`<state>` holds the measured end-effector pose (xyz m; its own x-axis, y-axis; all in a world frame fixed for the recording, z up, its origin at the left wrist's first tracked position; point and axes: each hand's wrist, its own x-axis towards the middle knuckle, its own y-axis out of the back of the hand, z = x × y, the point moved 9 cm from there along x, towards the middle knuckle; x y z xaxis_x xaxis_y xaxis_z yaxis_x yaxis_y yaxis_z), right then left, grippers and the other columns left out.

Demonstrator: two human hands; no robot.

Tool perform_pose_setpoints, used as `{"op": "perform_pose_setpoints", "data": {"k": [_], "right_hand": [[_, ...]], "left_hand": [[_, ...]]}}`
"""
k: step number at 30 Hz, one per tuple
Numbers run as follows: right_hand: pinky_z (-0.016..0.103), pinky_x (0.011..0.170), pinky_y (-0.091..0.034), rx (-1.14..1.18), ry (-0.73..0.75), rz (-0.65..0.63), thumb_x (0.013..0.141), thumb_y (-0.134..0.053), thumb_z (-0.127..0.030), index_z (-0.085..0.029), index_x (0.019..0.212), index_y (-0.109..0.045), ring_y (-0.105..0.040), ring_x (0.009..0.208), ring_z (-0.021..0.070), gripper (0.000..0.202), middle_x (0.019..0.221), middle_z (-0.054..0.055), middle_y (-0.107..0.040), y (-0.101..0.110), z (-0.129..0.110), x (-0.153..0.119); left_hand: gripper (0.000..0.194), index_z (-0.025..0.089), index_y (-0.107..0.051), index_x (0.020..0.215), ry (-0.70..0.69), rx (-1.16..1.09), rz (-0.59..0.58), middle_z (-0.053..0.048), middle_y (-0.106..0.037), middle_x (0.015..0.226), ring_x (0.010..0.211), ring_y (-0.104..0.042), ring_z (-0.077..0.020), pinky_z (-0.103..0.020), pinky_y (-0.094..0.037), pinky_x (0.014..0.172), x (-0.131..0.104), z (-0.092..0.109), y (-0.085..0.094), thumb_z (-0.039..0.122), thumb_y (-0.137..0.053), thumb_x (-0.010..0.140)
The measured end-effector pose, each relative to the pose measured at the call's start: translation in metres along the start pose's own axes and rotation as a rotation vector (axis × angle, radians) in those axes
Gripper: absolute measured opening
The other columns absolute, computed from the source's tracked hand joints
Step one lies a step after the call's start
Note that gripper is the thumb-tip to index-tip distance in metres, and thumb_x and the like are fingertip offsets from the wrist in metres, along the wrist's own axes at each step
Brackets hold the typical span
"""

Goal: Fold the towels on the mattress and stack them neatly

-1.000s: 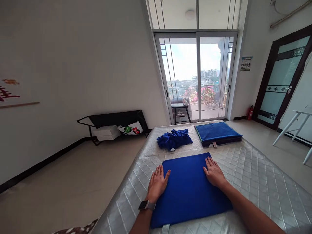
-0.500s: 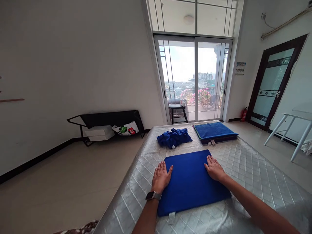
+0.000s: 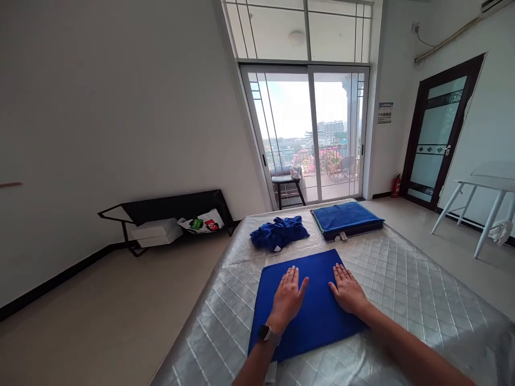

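My left hand (image 3: 287, 297) is palm-down over the smooth blue cloth (image 3: 314, 316), fingers together, thumb spread; I cannot tell whether it presses. My right hand (image 3: 349, 289) lies flat at the cloth's right edge, fingers likewise together, thumb out. The cloth lies flat on the silver quilted mattress (image 3: 410, 284), nearer me than the crumpled blue cloth (image 3: 279, 233) and the neat blue stack (image 3: 346, 217).

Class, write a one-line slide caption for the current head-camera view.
Left hand and right hand over a flat blue cloth on a silver mattress, a crumpled cloth and folded stack behind.
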<state>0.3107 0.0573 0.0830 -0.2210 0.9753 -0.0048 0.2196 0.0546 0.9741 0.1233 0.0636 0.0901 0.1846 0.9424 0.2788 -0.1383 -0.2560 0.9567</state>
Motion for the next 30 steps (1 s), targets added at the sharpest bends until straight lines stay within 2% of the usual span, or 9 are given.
{"op": "perform_pose_setpoints", "data": {"k": [2, 4, 5, 7, 10, 16, 18, 22, 30], "right_hand": [[0.037, 0.123, -0.011, -0.011, 0.015, 0.009, 0.101, -0.019, -0.043, -0.003, 0.156, -0.023, -0.014, 0.152, 0.0222, 0.069, 0.164, 0.013, -0.019, -0.001, 0.000, 0.000], [0.037, 0.123, -0.012, -0.029, 0.046, 0.010, 0.100, -0.022, -0.038, -0.003, 0.156, -0.024, -0.015, 0.152, 0.0224, 0.066, 0.163, 0.014, -0.022, -0.003, -0.001, 0.000], [0.038, 0.123, -0.012, -0.036, 0.061, 0.010, 0.100, -0.023, -0.036, -0.004, 0.156, -0.025, -0.015, 0.152, 0.0225, 0.065, 0.162, 0.014, -0.023, -0.004, -0.002, 0.000], [0.039, 0.123, -0.013, -0.033, 0.074, 0.015, 0.100, -0.022, -0.035, -0.003, 0.156, -0.025, -0.015, 0.152, 0.0230, 0.064, 0.162, 0.015, -0.024, -0.004, -0.003, -0.001], [0.040, 0.122, -0.014, 0.006, 0.044, 0.031, 0.101, -0.020, -0.039, -0.001, 0.155, -0.023, -0.015, 0.152, 0.0234, 0.067, 0.162, 0.016, -0.021, -0.002, -0.001, 0.000], [0.039, 0.123, -0.012, 0.042, 0.018, 0.031, 0.101, -0.020, -0.044, -0.003, 0.156, -0.023, -0.014, 0.152, 0.0222, 0.069, 0.163, 0.014, -0.018, -0.003, 0.001, 0.001], [0.040, 0.123, -0.012, 0.031, 0.022, 0.030, 0.101, -0.020, -0.045, -0.004, 0.156, -0.023, -0.014, 0.152, 0.0222, 0.069, 0.163, 0.013, -0.018, -0.004, 0.001, 0.002], [0.040, 0.123, -0.012, -0.014, 0.021, 0.030, 0.100, -0.022, -0.044, -0.003, 0.155, -0.025, -0.015, 0.152, 0.0225, 0.069, 0.163, 0.014, -0.020, -0.002, 0.000, 0.002], [0.042, 0.122, -0.014, -0.085, 0.045, 0.038, 0.100, -0.020, -0.043, -0.002, 0.152, -0.034, -0.019, 0.151, 0.0243, 0.067, 0.160, 0.017, -0.028, 0.002, -0.002, -0.008]], "left_hand": [[0.066, 0.009, -0.044, 0.148, -0.177, -0.070, -0.030, -0.016, -0.043, 0.155, 0.146, -0.035, -0.0259, -0.044, -0.032, 0.119, 0.001, 0.060, -0.007, 0.050, -0.018, 0.103], [0.064, 0.010, -0.041, 0.150, -0.269, -0.113, -0.071, -0.015, -0.041, 0.156, 0.147, -0.032, -0.0249, -0.045, -0.031, 0.120, 0.000, 0.103, -0.015, 0.047, -0.016, 0.104], [0.064, 0.010, -0.040, 0.150, -0.274, -0.126, -0.091, -0.015, -0.040, 0.156, 0.147, -0.032, -0.0249, -0.045, -0.030, 0.120, 0.000, 0.115, -0.018, 0.047, -0.015, 0.104], [0.066, 0.009, -0.039, 0.151, -0.244, -0.130, -0.115, -0.015, -0.040, 0.156, 0.147, -0.032, -0.0250, -0.046, -0.031, 0.120, 0.000, 0.119, -0.022, 0.049, -0.015, 0.104], [0.070, 0.010, -0.040, 0.150, -0.189, -0.078, -0.117, -0.014, -0.039, 0.157, 0.147, -0.031, -0.0248, -0.046, -0.031, 0.121, -0.005, 0.089, -0.020, 0.054, -0.015, 0.103], [0.076, 0.007, -0.036, 0.152, 0.019, 0.060, -0.135, -0.014, -0.035, 0.158, 0.147, -0.031, -0.0259, -0.046, -0.031, 0.120, -0.049, -0.032, -0.019, 0.060, -0.016, 0.101], [0.076, 0.005, -0.035, 0.152, 0.074, 0.087, -0.106, -0.015, -0.035, 0.158, 0.148, -0.030, -0.0266, -0.047, -0.031, 0.120, -0.067, -0.059, -0.016, 0.060, -0.017, 0.101], [0.078, 0.003, -0.035, 0.151, 0.113, 0.105, -0.074, -0.016, -0.033, 0.159, 0.148, -0.029, -0.0271, -0.046, -0.029, 0.121, -0.086, -0.070, -0.011, 0.060, -0.018, 0.100], [0.075, 0.003, -0.037, 0.150, 0.116, 0.070, -0.043, -0.017, -0.038, 0.156, 0.148, -0.029, -0.0283, -0.048, -0.028, 0.121, -0.082, -0.062, -0.005, 0.056, -0.023, 0.100]]}}
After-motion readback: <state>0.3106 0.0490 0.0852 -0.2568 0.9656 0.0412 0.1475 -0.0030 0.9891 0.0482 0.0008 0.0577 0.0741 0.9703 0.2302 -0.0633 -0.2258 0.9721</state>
